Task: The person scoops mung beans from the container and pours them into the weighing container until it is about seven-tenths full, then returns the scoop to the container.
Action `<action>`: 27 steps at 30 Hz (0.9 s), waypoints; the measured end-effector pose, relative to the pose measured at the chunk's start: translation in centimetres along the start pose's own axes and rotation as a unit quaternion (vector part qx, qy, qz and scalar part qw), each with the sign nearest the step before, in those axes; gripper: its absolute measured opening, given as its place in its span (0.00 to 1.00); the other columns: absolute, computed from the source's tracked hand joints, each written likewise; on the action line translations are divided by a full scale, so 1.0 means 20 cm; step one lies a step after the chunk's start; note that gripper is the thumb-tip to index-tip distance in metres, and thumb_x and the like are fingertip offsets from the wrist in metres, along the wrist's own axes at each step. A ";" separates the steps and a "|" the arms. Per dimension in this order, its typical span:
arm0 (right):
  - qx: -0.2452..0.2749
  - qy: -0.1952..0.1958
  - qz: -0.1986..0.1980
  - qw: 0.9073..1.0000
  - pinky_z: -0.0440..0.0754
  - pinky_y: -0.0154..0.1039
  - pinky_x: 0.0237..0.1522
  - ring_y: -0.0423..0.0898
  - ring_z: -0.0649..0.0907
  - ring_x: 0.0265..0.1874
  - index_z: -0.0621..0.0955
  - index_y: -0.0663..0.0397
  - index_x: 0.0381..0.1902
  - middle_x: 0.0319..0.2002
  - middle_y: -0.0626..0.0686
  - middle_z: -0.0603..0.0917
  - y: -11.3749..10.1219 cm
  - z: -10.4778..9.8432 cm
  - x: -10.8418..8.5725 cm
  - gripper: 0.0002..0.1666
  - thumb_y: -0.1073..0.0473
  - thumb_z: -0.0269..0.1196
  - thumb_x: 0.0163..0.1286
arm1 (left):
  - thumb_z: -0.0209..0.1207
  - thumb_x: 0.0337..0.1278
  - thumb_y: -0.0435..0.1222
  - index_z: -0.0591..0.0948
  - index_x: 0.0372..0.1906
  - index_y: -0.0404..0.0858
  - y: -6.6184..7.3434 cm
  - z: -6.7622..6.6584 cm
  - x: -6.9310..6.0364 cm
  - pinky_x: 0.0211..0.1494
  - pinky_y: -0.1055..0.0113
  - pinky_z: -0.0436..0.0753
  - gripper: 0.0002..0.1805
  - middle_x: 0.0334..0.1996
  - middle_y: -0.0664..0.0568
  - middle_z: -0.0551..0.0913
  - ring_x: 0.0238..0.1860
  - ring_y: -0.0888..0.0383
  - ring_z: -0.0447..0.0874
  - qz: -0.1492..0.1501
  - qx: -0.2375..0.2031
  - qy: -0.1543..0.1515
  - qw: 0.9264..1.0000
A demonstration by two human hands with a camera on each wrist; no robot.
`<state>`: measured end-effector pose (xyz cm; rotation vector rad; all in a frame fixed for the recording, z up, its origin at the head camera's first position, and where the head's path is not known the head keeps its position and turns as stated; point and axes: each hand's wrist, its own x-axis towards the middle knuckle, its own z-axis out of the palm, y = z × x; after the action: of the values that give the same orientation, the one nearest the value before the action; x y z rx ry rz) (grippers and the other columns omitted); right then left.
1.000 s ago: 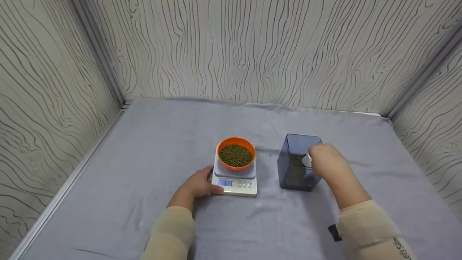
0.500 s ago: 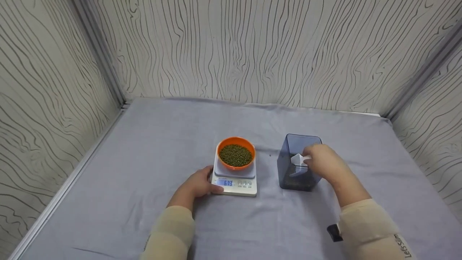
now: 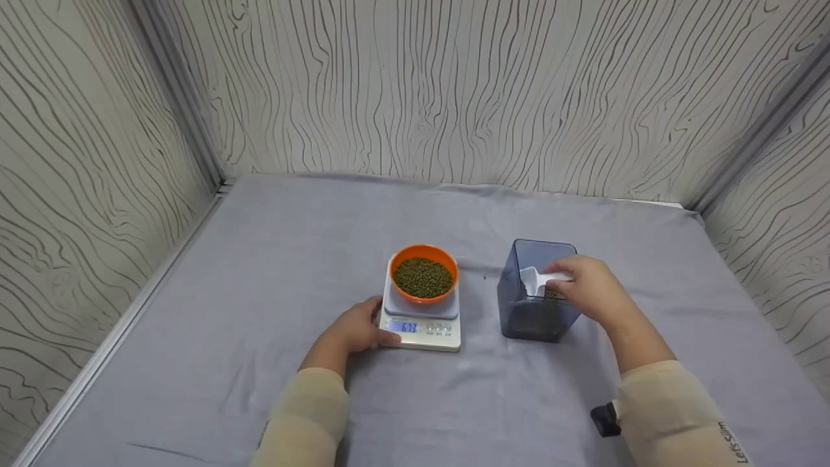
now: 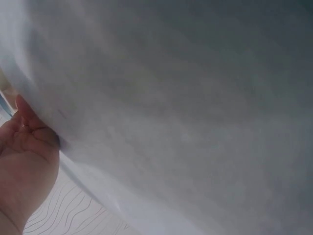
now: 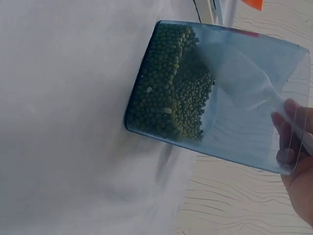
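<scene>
My left hand (image 3: pixel 355 327) holds the lower left corner of a white kitchen scale (image 3: pixel 425 340), its thumb on the front beside the lit display. On the scale's platform sits an orange bowl (image 3: pixel 425 301) full of small green beans (image 3: pixel 423 277), which look like mung beans. To the right stands a clear bluish container (image 3: pixel 512 318). Over its mouth my right hand (image 3: pixel 587 285) pinches the handle of a white scoop (image 3: pixel 532 280). The right wrist view shows the scoop (image 5: pixel 239 73) through the container wall, its head near the beans (image 5: pixel 156 88). Whether the scoop carries beans is unclear.
A grey-blue cloth (image 3: pixel 292 246) covers the table. Wood-patterned panels (image 3: pixel 421 97) rise behind it and at both sides. One dark speck (image 3: pixel 484 277) lies between scale and container. A black piece (image 3: pixel 605 419) sticks out at the right sleeve.
The scoop has come up inside the container, from mostly hidden to plainly visible near the rim, and turned. My left hand, the scale and the bowl stay put.
</scene>
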<state>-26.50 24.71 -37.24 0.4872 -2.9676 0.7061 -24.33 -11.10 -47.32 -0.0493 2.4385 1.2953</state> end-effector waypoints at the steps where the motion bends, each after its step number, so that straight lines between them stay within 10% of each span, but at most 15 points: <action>1: 0.007 0.001 0.006 1.000 0.72 0.56 0.49 0.62 0.77 0.46 0.82 0.65 0.40 0.42 0.64 0.81 0.00 -0.01 0.00 0.10 0.66 0.61 0.59 | 0.73 0.32 0.44 0.60 0.68 0.40 0.00 0.00 0.00 0.67 0.53 0.56 0.52 0.63 0.46 0.67 0.62 0.51 0.61 -0.002 0.000 0.001 1.000; 27: 0.160 0.077 0.059 0.982 0.74 0.27 0.33 0.35 0.75 0.34 0.82 0.60 0.43 0.42 0.54 0.82 0.19 -0.05 -0.16 0.18 0.53 0.64 0.59 | 0.73 0.32 0.45 0.61 0.68 0.40 0.00 0.00 0.00 0.68 0.52 0.54 0.51 0.64 0.45 0.64 0.65 0.48 0.58 -0.001 0.006 0.005 1.000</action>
<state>-24.63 29.38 -38.36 0.2559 -2.7661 1.1866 -24.30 -11.00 -47.35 -0.0561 2.4539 1.2811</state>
